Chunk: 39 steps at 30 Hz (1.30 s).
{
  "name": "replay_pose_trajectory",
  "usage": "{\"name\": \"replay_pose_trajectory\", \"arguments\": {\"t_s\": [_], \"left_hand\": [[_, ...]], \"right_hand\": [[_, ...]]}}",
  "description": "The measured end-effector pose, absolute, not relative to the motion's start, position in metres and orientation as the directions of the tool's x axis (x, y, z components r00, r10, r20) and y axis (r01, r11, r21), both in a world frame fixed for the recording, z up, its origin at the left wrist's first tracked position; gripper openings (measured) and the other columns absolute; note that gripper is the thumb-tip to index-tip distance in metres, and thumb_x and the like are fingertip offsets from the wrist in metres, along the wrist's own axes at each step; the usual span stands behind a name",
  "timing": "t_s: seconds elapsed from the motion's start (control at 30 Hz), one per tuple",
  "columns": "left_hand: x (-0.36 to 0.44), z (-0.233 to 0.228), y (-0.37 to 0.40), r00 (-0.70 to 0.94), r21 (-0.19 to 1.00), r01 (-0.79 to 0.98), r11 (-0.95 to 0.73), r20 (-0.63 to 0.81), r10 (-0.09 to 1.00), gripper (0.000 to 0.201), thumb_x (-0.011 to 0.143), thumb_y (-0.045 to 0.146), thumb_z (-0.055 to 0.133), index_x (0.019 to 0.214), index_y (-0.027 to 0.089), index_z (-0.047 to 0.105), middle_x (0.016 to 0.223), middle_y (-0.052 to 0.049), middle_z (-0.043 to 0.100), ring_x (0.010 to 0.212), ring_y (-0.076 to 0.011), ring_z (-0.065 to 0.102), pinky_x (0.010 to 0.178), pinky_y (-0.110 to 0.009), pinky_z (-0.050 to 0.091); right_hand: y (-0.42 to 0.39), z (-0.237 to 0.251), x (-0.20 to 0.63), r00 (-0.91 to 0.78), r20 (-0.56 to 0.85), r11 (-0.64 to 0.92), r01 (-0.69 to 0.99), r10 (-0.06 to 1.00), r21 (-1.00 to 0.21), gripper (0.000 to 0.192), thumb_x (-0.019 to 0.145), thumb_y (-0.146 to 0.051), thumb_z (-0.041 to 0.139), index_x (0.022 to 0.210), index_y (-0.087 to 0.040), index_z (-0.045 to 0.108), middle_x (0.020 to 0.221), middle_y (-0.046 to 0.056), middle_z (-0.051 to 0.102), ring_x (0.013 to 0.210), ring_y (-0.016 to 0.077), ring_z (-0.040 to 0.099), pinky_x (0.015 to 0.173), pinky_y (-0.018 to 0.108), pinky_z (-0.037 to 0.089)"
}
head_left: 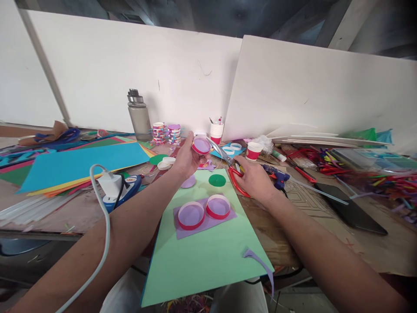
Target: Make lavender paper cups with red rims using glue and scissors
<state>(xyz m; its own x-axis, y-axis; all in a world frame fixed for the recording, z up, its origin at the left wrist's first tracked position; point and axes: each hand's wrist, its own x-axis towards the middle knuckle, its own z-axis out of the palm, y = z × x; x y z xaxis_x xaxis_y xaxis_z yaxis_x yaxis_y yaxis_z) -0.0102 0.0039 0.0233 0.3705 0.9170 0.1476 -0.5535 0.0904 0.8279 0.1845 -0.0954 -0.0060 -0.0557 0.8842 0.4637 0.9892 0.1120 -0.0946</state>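
1. Nearest the camera, a white cable (103, 243) crosses the left forearm and runs up to a white plug (110, 184); its lower end is cut off by the frame edge.
2. Left hand (186, 160) is raised above the surface (81, 211), fingers closed around a red-rimmed ring with a purple base (201, 145); the palm side is hidden from view.
3. Right hand (256, 180) grips the red handles of the scissors (233, 169), whose blades point toward the held ring. Fingers cover most of the handles, and whether the blades touch the ring cannot be told.
4. Below the hands, a light green sheet (202, 252) hangs over the surface's edge; on it lies a purple paper piece (205, 221) carrying two more red rings (204, 211), side by side.
5. A curled purple scrap (259, 261) rests at the sheet's right edge.
6. Farther back stand a grey bottle (138, 117) and a paper cup (253, 151); the clutter at far right is too blurred to identify.
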Motion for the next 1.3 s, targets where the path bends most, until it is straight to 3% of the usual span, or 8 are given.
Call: {"name": "replay_pose_trajectory", "arguments": {"t_s": [0.17,0.37,0.57,0.87,1.03,1.3], "left_hand": [[-0.0102,0.023,0.0053,0.39,0.862,-0.49,0.127,0.086,0.917,0.059,0.093,0.071,0.052,0.075,0.015,0.058,0.053,-0.001,0.058,0.039,-0.0108,0.054,0.034,-0.02,0.031],[-0.0107,0.0232,0.0042,0.432,0.88,-0.453,0.146,0.074,0.899,0.061,0.094,0.072,0.049,0.074,0.016,0.059,0.052,-0.003,0.06,0.038,-0.0115,0.054,0.034,-0.021,0.033],[-0.0145,0.0232,0.0083,0.454,0.874,-0.457,0.164,0.07,0.888,0.068,0.093,0.077,0.043,0.076,0.015,0.065,0.049,-0.005,0.06,0.035,-0.012,0.053,0.033,-0.021,0.033],[-0.0106,0.0209,0.0082,0.422,0.815,-0.554,0.17,0.099,0.901,0.072,0.093,0.078,0.039,0.1,0.013,0.068,0.068,-0.009,0.071,0.058,-0.0181,0.07,0.045,-0.022,0.047],[-0.0067,0.0183,0.0073,0.36,0.799,-0.585,0.136,0.105,0.927,0.064,0.094,0.074,0.047,0.097,0.012,0.065,0.07,-0.01,0.071,0.062,-0.019,0.071,0.05,-0.024,0.049],[-0.0063,0.0164,0.0054,0.434,0.842,-0.505,0.188,0.06,0.899,0.064,0.093,0.074,0.046,0.095,0.013,0.064,0.067,-0.009,0.07,0.057,-0.0185,0.07,0.044,-0.023,0.044]], "right_hand": [[-0.0944,-0.0092,0.1881,-0.085,0.475,0.161,0.979,0.876,-0.121,0.046,0.095,-0.029,0.05,0.138,-0.014,0.055,0.103,0.014,0.076,0.089,0.0278,0.07,0.075,0.032,0.047],[-0.0959,-0.0067,0.1835,-0.086,0.462,0.151,0.983,0.883,-0.105,0.042,0.095,-0.028,0.051,0.134,-0.015,0.059,0.113,0.014,0.077,0.097,0.0302,0.071,0.077,0.033,0.048],[-0.0961,-0.005,0.182,-0.072,0.457,0.118,0.99,0.887,-0.073,0.037,0.095,-0.026,0.053,0.13,-0.018,0.062,0.109,0.012,0.078,0.092,0.0288,0.073,0.077,0.032,0.048],[-0.0955,-0.0046,0.1824,-0.031,0.441,0.088,0.99,0.897,-0.109,0.037,0.095,-0.026,0.052,0.129,-0.017,0.062,0.107,0.014,0.078,0.092,0.0299,0.072,0.077,0.033,0.048],[-0.0929,-0.0093,0.1877,-0.081,0.469,0.16,0.978,0.88,-0.131,0.042,0.096,-0.028,0.051,0.135,-0.014,0.058,0.115,0.015,0.076,0.099,0.0293,0.071,0.08,0.033,0.048],[-0.0933,-0.0095,0.1859,-0.078,0.453,0.147,0.982,0.888,-0.12,0.043,0.095,-0.027,0.051,0.136,-0.014,0.058,0.112,0.015,0.077,0.096,0.0291,0.071,0.077,0.032,0.048]]}}
